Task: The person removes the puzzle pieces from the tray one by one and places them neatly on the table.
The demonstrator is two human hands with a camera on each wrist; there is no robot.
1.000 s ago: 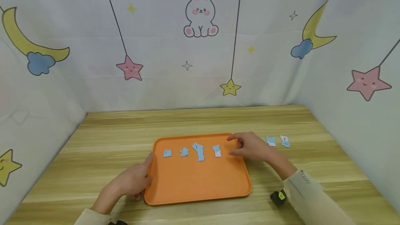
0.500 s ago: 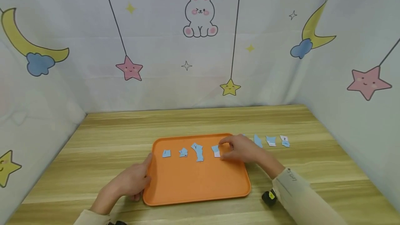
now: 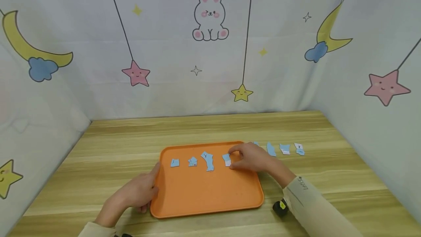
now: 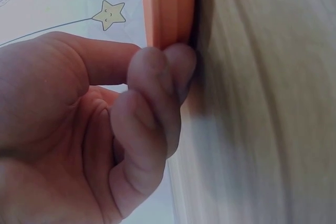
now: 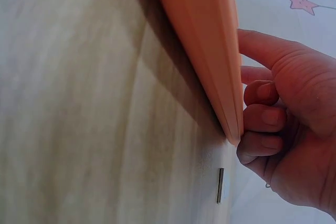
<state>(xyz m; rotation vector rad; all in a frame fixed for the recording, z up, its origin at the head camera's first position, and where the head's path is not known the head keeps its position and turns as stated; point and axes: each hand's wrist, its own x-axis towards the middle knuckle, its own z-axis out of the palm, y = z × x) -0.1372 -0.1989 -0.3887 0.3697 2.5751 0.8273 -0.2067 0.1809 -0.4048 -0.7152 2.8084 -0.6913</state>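
Note:
My left hand [image 3: 139, 190] holds the left edge of a shallow orange tray [image 3: 207, 196]; in the left wrist view its curled fingers [image 4: 147, 119] meet the rim. My right hand [image 3: 252, 156] reaches over the tray's right side. Its thumb and index fingertip stand apart at the two right corners of a blue and white paper piece [image 3: 226, 159]; whether they pinch it is too small to tell. Leftward on the tray lie a tall blue paper piece [image 3: 208, 161], a ragged one [image 3: 192, 162] and a small squarish one [image 3: 174, 162]. The right wrist view shows the other fingers curled outside the rim.
Right of the tray, on the wooden table [image 3: 131, 134], more paper pieces lie in a row: a plain blue one [image 3: 271, 149], a blue and white one [image 3: 285, 149] and one with marks [image 3: 299, 149]. Another is partly behind my right hand. White printed cloth [image 3: 171, 94] surrounds the table.
My right hand has moved left over the tray to the rightmost piece there, uncovering paper pieces beside the tray. My left hand has stayed at the tray's edge.

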